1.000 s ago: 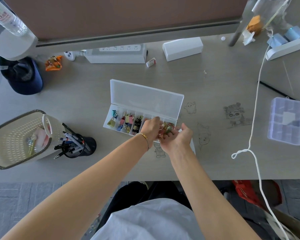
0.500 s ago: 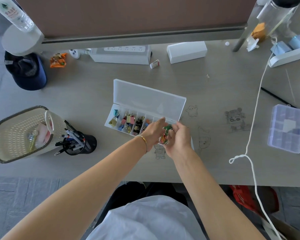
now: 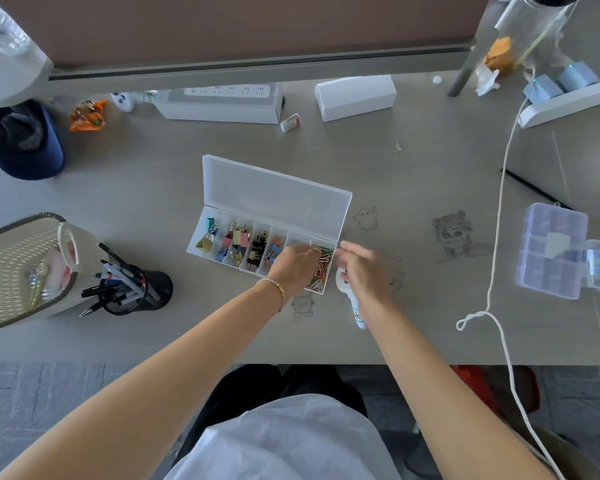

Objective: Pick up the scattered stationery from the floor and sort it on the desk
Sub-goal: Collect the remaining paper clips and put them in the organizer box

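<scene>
Coloured paper clips are lying heaped in the end compartment of the clear plastic organiser box at the centre of the frame, and that is the spot my next move is turning on. I am reaching my left hand over the box's lower right end, fingers curled down onto the heap; whether they are pinching any clips I cannot tell. My right hand is hovering just to the right of the box, fingers relaxed and holding nothing. The compartment is running lengthwise from upper right to lower left of its slot, and it is sitting directly under my left fingertips, so I am judging the left hand nearer. The box's lid is standing open toward the top of the frame. A white correction-tape dispenser is lying on the desk partly under my right wrist.
</scene>
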Available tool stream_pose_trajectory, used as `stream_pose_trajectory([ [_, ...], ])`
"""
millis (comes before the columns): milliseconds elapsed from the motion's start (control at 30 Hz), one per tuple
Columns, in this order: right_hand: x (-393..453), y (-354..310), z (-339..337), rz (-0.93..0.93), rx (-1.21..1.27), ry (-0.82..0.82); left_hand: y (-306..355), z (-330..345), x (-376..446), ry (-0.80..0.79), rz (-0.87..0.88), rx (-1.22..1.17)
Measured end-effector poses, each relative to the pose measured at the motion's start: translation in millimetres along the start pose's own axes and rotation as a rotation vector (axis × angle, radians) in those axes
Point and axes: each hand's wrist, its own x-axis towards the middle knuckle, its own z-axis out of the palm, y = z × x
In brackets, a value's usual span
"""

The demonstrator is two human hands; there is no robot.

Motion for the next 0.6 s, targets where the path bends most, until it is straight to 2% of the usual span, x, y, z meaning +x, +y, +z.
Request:
stream_pose_trajectory([
  [67, 4.5, 6.1, 5.4, -0.054, -0.054, -0.071, 1.6, -1.1, 0.8, 0.028, 0.013, -0.008],
  [133, 13.4, 7.0, 4.8, -0.053, -0.003, -0.115, 4.9, -2.7, 2.4, 0.033, 0.003, 0.003],
  [200, 26.7, 3.6, -2.4, -0.046, 0.057, -0.121, 5.8, -4.5, 6.5, 0.100, 0.030, 0.140],
  [233, 35.6, 3.4, -8.9, -0.104, -0.014, -0.077, 5.6, -4.6, 8.4, 0.163, 0.063, 0.227],
  [267, 47.5, 5.0, -17.0, -0.196, -0.163, -0.020, 5.2, -4.0, 9.6, 0.229, 0.109, 0.290],
  [333, 68.3, 4.6, -32.5, -0.378, -0.616, 0.062, 6.0, -0.3, 10.3, 0.307, 0.214, 0.366],
  [367, 77.1, 2.6, -37.3, -0.443, -0.821, 0.047, 7.4, 2.6, 10.5, 0.315, 0.264, 0.415],
  [500, 99.7, -8.7, -37.7, -0.625, -1.347, -0.224, 13.0, 15.3, 14.3, 0.251, 0.340, 0.612],
  [600, 106.5, -10.1, -34.1, -0.765, -1.539, -0.268, 16.1, 19.2, 20.3, 0.222, 0.354, 0.695],
])
